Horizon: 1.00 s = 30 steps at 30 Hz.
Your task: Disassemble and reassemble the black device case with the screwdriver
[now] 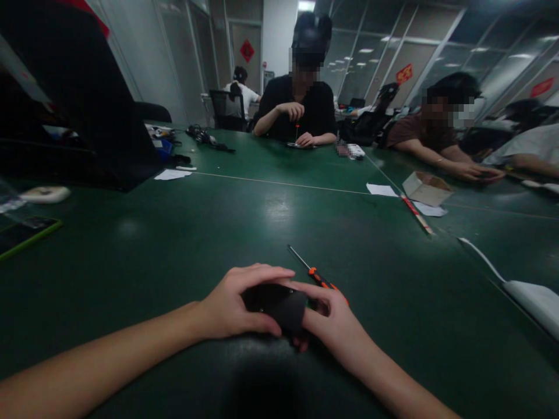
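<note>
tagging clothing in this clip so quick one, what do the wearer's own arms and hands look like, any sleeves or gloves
The left forearm and right forearm are bare, slim and tapering, with no sleeve in sight. The left hand and right hand are ungloved. No watch, bracelet, ring, cable or marking can be made out on either side.

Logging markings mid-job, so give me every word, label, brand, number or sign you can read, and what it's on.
No text is readable.
Red diamond sign on the door: too blurred.
Red-and-yellow sign, farther right: too blurred.
Far-right red sign: too blurred.
Black object being held: no lettering visible.
Screwdriver: none legible.
</note>
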Motion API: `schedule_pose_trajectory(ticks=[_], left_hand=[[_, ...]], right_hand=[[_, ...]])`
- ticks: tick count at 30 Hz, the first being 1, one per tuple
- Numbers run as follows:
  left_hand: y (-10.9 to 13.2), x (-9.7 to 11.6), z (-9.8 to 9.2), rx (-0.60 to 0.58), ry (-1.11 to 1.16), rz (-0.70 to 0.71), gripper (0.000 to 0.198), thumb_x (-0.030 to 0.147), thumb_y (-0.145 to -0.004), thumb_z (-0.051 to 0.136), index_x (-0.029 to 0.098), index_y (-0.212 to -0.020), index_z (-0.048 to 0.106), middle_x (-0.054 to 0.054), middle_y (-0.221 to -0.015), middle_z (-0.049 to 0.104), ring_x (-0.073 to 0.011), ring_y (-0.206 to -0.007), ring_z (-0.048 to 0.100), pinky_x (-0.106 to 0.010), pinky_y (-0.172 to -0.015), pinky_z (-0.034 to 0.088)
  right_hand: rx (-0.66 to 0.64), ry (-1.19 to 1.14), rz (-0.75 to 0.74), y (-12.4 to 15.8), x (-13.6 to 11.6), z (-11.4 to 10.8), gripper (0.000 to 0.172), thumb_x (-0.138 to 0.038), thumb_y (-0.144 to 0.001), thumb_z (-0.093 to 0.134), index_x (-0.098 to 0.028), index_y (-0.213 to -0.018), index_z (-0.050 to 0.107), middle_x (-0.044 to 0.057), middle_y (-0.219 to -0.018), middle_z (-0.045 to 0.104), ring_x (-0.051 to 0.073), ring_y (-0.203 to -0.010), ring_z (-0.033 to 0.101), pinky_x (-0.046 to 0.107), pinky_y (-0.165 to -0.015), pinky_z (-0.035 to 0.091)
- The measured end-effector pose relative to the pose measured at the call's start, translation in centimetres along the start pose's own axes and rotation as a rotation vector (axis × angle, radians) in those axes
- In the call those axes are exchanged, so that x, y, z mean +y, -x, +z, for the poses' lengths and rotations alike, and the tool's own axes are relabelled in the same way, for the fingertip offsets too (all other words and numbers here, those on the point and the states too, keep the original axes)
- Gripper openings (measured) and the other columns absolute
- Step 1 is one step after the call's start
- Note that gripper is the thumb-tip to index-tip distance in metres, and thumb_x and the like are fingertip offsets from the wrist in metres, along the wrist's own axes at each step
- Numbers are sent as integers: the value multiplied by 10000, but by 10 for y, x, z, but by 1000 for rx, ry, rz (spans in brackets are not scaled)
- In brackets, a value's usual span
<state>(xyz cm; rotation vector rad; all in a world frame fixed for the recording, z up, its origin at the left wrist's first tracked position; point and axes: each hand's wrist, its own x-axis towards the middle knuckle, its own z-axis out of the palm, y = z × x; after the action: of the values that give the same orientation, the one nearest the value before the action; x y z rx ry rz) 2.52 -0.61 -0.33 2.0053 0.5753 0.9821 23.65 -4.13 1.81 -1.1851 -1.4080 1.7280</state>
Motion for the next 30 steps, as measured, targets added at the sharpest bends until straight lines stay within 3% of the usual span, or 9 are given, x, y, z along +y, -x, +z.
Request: schedule_pose_trajectory(ticks=[3, 7, 18, 22, 30], left_hand=[[-3, 4, 2, -53, -98, 72, 683, 399, -695, 817, 214, -1307, 577, -125, -1137, 722, -272, -1089, 647, -396, -984, 471], [-4, 3, 3, -20, -124, 67, 628, 359, -687, 827, 198, -1251, 602, -138, -1177, 690, -275, -1104, 635, -394, -977, 482], [-8, 3, -1, 16, 93, -88, 465, 310, -705, 814, 188, -1120, 643, -96, -1108, 685, -239, -1022, 642, -357, -917, 478], [-7, 2, 1, -16, 168, -70, 476, 285, -698, 818, 192, -1129, 640, -101, -1134, 679, -248, -1058, 634, -375, -946, 472], [-11, 1, -1, -36, 102, -22, 491, 288, -702, 816, 179, -1152, 652, -108, -1166, 675, -250, -1084, 625, -373, -959, 460]], right_hand=[[-16, -10, -6, 0, -1, 2, 426, -362, -771, 726, -182, -1156, 705, 21, -745, 694, 121, -528, 603, 215, -484, 506], [-11, -43, 26, -2, 2, -1, 519, -395, -739, 765, -165, -1196, 680, 11, -662, 671, 136, -519, 607, 230, -486, 517], [-111, -191, 21, -4, 7, -10, 553, -406, -768, 764, -108, -1220, 647, 27, -607, 657, 127, -502, 601, 218, -494, 507], [-76, -217, 20, -3, 7, -9, 548, -350, -739, 792, -118, -1217, 654, 25, -633, 671, 126, -510, 622, 210, -498, 518], [-110, -220, 3, -7, 15, -12, 459, -307, -767, 776, -116, -1170, 668, 27, -636, 673, 120, -526, 617, 207, -501, 514]])
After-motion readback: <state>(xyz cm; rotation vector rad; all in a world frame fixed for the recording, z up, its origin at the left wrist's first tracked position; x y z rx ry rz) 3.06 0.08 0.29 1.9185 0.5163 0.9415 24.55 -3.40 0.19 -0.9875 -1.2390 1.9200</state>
